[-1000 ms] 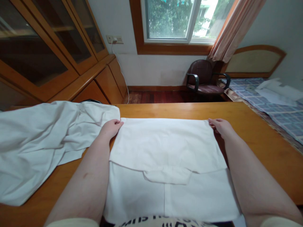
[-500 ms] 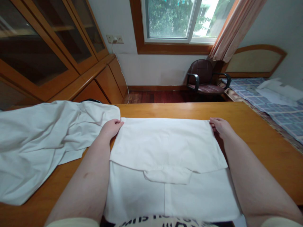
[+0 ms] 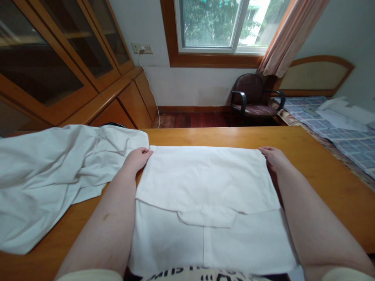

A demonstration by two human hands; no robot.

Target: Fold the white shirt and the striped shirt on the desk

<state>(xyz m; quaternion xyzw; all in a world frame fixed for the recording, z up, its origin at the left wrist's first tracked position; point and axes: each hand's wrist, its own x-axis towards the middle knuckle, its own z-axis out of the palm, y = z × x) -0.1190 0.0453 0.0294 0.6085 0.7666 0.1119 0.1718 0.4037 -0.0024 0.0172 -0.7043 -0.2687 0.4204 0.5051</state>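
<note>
A white collared shirt (image 3: 205,179) lies folded on the wooden table (image 3: 322,187) in front of me, its upper layer turned back over the lower one. The collar shows at the middle of the upper layer's near edge, above a vertical front strip. My left hand (image 3: 140,158) pinches the far left corner of the fold between thumb and fingers. At the far right corner, my right hand (image 3: 273,157) is closed on the cloth in the same way, some fingertips hidden behind the edge.
Another white cloth garment (image 3: 67,171) lies loosely rumpled on the table's left side, touching close to my left hand. Beyond the table are a glass-door cabinet (image 3: 96,58), a brown armchair (image 3: 252,93) and a bed (image 3: 336,125) with a checked cover.
My right hand has shifted very slightly at its corner, and the right edge of the shirt has moved a little inward. My left hand has stayed in place.
</note>
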